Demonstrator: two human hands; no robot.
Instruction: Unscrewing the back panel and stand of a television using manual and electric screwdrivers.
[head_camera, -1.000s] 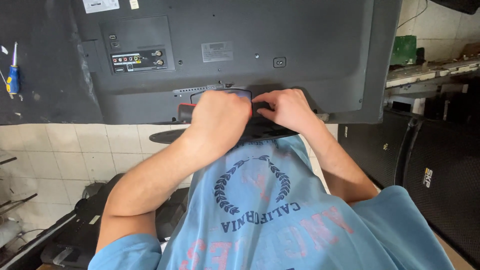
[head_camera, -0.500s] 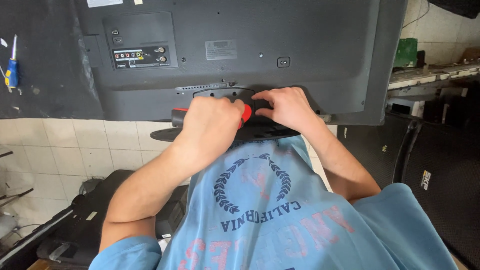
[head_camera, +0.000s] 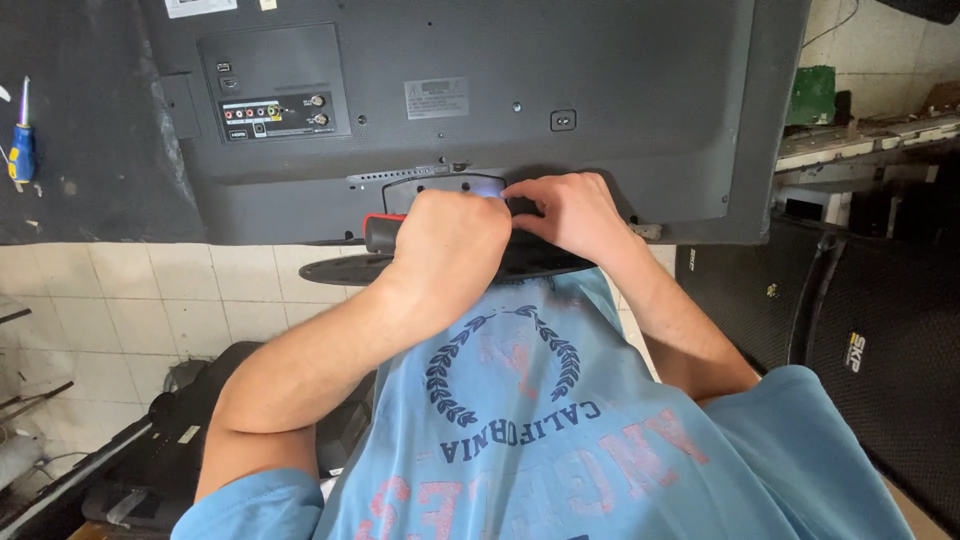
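Left hand (head_camera: 455, 240): centre of the frame, fingers curled tight around a red-and-black screwdriver handle (head_camera: 383, 232).
Right hand (head_camera: 572, 213): just right of it, fingertips pinched narrow at the stand mount; what they hold cannot be told.
Television (head_camera: 620, 80): face-down, dark back filling the upper frame.
Stand (head_camera: 340, 268): black, under both hands.
Blue screwdriver (head_camera: 21, 150): far left edge.

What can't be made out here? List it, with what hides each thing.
Head view only:
- Tool tip: the left hand covers all of the tool but the red-and-black handle end.
- Screw or fitting at the stand mount: behind both hands.
- Right hand fingertips: what they pinch is too small to tell.
- Television back: top cut off by the frame edge.
- Stand base: mostly hidden by the left forearm.
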